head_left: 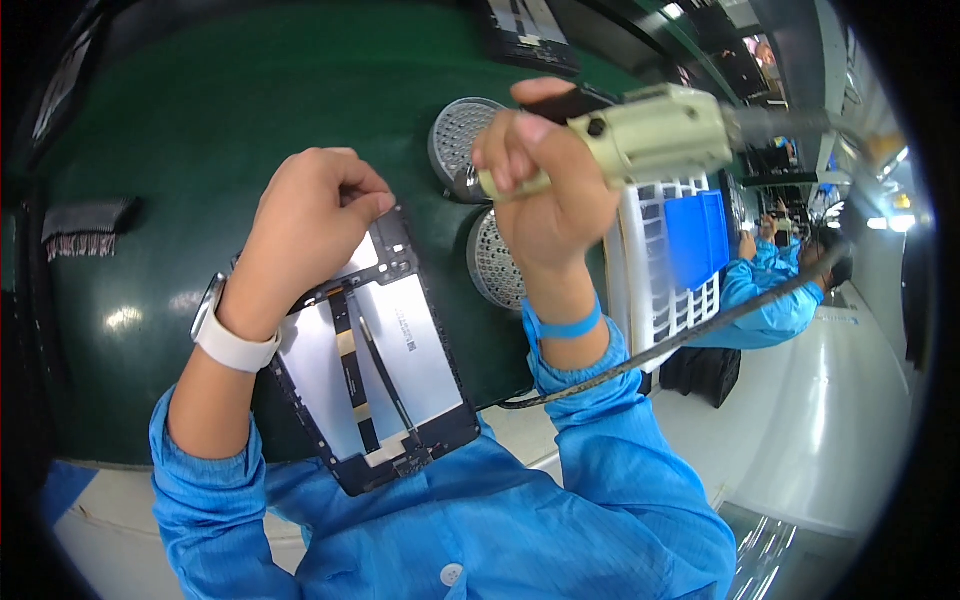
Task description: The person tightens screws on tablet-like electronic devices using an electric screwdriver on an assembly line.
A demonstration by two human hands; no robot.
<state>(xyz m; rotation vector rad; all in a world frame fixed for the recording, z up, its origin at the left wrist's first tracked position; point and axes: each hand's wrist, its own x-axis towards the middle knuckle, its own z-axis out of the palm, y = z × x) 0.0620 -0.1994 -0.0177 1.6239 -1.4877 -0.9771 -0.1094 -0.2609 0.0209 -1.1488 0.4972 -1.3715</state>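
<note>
An opened tablet (425, 335) lies tilted in front of me, its silver inner plate and dark ribbon cable showing. My left hand (315, 215) covers its upper end, thumb and fingers closed at the top edge; whether a small part is also between the fingertips is hidden. In my right hand (555, 185) is a pale green electric screwdriver (655, 135), held sideways with its tip toward the left. That tip is at the rim of a round metal dish full of holes (465, 135). Below it stands a second such dish (497, 265), beside my right wrist.
A green mat (200, 110) covers the table. At the far side lies another opened tablet (530, 35); a brush (85, 225) is at the left. Right of the dishes stand a white basket (645, 250) and a blue bin (697, 240). The screwdriver's cable (700, 330) hangs across the right side. A co-worker (770, 300) sits beyond.
</note>
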